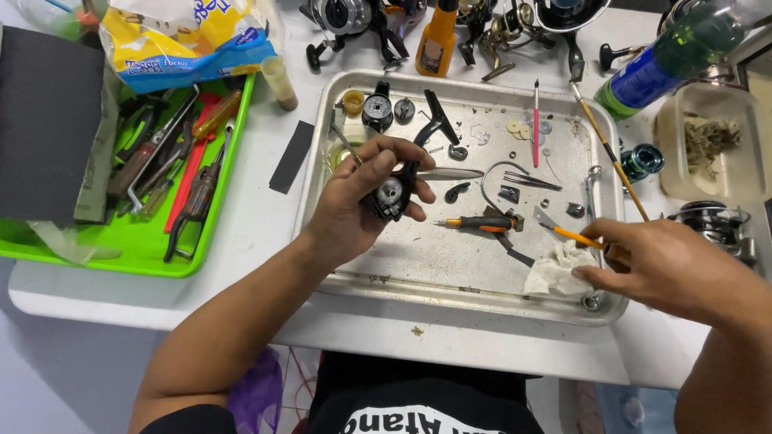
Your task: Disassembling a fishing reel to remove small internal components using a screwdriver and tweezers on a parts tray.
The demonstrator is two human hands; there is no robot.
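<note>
Left hand (354, 201) clamps the black reel body (392, 195) over the metal tray (450, 265); right hand (671, 269) pinches an orange-handled tool (572, 236), probably mid-cleaning, needing precise tip placement next.

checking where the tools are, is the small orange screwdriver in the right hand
No, the screwdriver lies loose on the metal tray; the right hand holds a thin orange brush over a white tissue.

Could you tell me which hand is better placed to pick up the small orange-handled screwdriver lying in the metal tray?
Probably the right hand: it holds only a thin brush, while the left hand grips the reel body. The screwdriver lies between them.
</note>
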